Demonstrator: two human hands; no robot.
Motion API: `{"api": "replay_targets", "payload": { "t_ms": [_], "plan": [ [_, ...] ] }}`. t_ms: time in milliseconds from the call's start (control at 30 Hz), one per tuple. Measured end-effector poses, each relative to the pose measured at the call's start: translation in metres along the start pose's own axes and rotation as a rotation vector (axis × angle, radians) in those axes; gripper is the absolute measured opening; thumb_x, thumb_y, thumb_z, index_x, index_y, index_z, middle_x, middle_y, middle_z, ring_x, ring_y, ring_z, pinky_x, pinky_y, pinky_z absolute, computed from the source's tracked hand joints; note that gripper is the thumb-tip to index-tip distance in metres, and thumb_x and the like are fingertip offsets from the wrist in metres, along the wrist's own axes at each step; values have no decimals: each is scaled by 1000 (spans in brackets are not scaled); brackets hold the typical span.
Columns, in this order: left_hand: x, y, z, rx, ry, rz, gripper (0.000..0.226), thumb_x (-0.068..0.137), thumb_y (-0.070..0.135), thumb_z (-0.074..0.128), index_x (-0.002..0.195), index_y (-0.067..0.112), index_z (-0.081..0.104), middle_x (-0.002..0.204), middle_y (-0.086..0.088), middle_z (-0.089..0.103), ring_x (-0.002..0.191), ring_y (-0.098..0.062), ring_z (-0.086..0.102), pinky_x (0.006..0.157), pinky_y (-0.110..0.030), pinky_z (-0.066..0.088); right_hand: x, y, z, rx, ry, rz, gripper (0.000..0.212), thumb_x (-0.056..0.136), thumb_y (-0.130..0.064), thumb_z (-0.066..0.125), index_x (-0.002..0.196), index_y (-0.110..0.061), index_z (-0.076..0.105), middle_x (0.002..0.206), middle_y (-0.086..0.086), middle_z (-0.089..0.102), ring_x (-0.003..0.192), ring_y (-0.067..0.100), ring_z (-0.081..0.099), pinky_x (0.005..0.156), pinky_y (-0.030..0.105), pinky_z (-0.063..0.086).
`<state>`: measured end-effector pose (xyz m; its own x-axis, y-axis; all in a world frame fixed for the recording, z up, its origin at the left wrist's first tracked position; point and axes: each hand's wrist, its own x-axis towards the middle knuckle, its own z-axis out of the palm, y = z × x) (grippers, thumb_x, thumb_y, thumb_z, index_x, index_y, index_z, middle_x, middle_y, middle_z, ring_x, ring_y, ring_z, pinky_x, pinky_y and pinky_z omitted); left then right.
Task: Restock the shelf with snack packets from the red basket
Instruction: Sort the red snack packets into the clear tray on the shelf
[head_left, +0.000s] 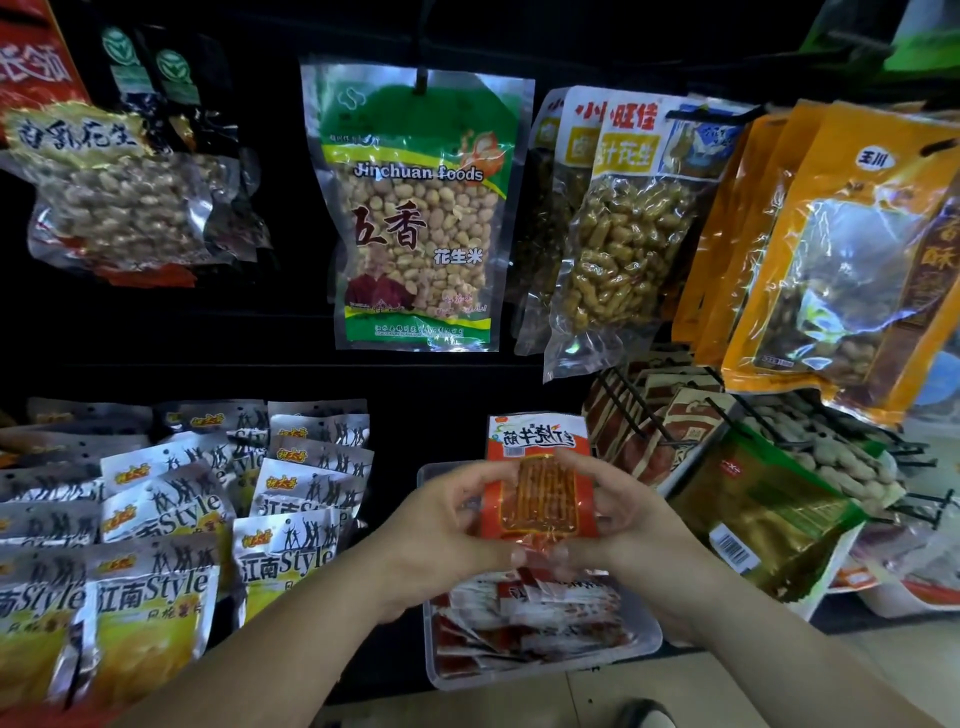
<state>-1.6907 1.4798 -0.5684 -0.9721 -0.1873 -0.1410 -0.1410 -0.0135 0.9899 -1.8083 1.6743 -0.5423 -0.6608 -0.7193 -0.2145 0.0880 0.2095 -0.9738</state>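
Here we see the red snack packet (540, 493) held upright just above the clear tray (550, 670), gripped at its sides by both hands: the left hand (447, 530) curls round its left edge, the right hand (634, 525) round its right. More red-and-white packets (530, 608) lie heaped inside the tray. Left of the tray stand rows of silver-and-yellow packets (156, 587); well above the tray hangs a green peanut bag (415, 218). Right of the tray leans a gold-green packet (753, 514).

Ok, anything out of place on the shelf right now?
The green-gold packet lies tilted, barcode side up. Red packets in the clear bin lie jumbled. The held packet looks intact.
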Motion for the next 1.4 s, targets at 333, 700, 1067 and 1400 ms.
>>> {"api": "replay_targets", "payload": {
  "t_ms": [333,700,1067,1400],
  "plan": [
    [7,9,27,175,245,121,39,78,50,81,111,53,60,108,24,70,98,2,70,84,-27,61,-5,0,14,-164,-192,-152,97,89,12,74,160,-40,34,140,-3,66,126,19,66,97,39,59],
    [34,-26,13,133,151,-103,43,90,-5,68,114,29,59,103,5,77,96,-12,74,86,-39,63,49,10,-11,-658,249,-223,45,91,-33,80,131,-43,62,122,-20,67,112,7,64,92,29,55],
    [91,-68,12,6,405,-130,36,91,-8,66,110,22,61,108,2,66,89,-2,63,64,-5,49,118,72,-35,-1126,94,-74,23,94,-8,60,90,-30,59,85,-7,63,76,19,60,55,31,42],
    [104,-85,7,49,443,-157,48,95,0,65,135,24,53,122,8,61,93,5,58,70,-7,48,158,110,-28,-847,29,207,48,93,-13,70,137,-31,61,104,-4,65,65,-3,63,52,16,44]
  ]
}}
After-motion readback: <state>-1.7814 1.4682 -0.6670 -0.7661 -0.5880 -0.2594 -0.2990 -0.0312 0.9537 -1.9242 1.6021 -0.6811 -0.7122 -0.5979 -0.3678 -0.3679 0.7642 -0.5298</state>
